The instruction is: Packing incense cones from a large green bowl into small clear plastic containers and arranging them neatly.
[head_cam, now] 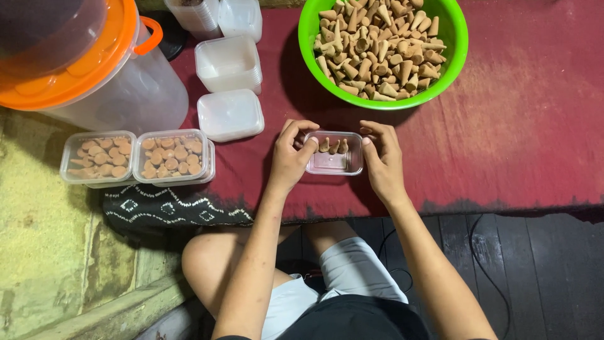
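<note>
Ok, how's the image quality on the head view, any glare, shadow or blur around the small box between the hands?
Head view: sharp and evenly lit around the small clear box; no strong glare there. The green bowl casts a soft shadow to its left on the red cloth. The orange lid at top left, close to the lens, looks blurred.

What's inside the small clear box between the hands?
The small clear box holds about three tan cones standing along its far side; the rest is bare. The left hand covers its left edge.
</note>
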